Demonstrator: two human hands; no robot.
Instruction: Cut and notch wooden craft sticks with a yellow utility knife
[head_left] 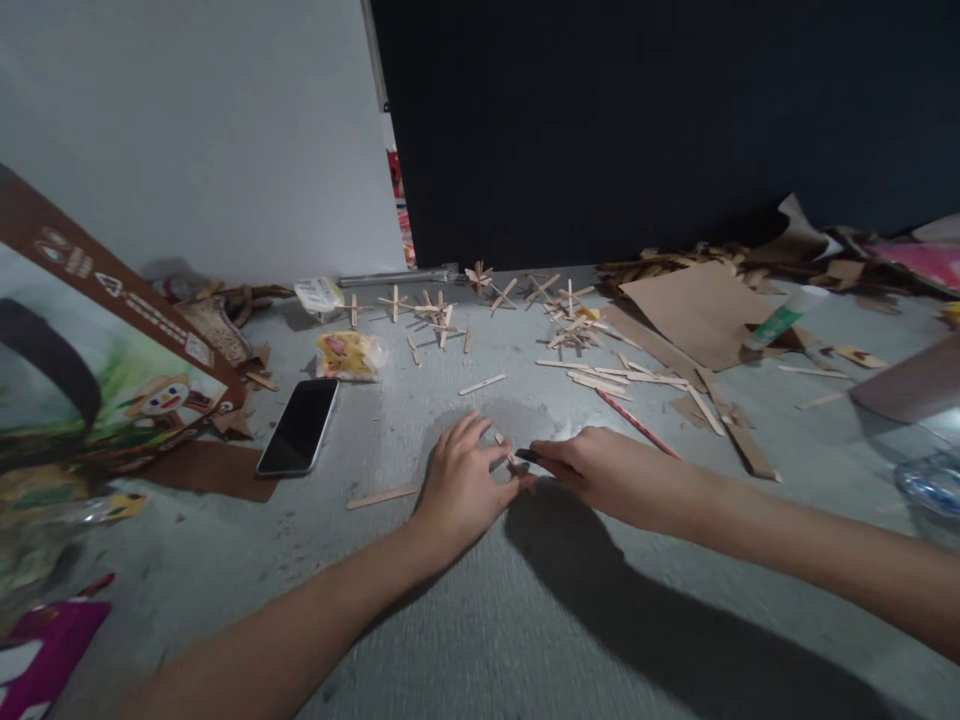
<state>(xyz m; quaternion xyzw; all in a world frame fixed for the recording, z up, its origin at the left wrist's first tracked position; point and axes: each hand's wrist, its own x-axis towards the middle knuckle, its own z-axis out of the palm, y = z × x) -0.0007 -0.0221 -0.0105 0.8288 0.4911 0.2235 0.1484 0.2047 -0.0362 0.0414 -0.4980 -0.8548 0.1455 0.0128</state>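
Observation:
My left hand (pixel 461 478) lies flat on the grey floor (pixel 480 620), its fingers pinning a short wooden stick (pixel 504 447). My right hand (pixel 592 468) is beside it, closed on a small dark tool (pixel 526 456) whose tip meets the stick. One loose wooden stick (pixel 382 496) lies just left of my left hand, another wooden stick (pixel 482 384) lies beyond it. Glued stick crosses (pixel 439 312) and a pile of sticks (pixel 592 350) are farther back.
A black phone (pixel 298 427) lies to the left, beside a printed paper bag (pixel 97 370). A yellow snack packet (pixel 349 355), brown cardboard (pixel 694 310), a green-and-white glue tube (pixel 784 318) and a red pencil (pixel 636 423) lie around. A dark panel (pixel 660 120) stands behind.

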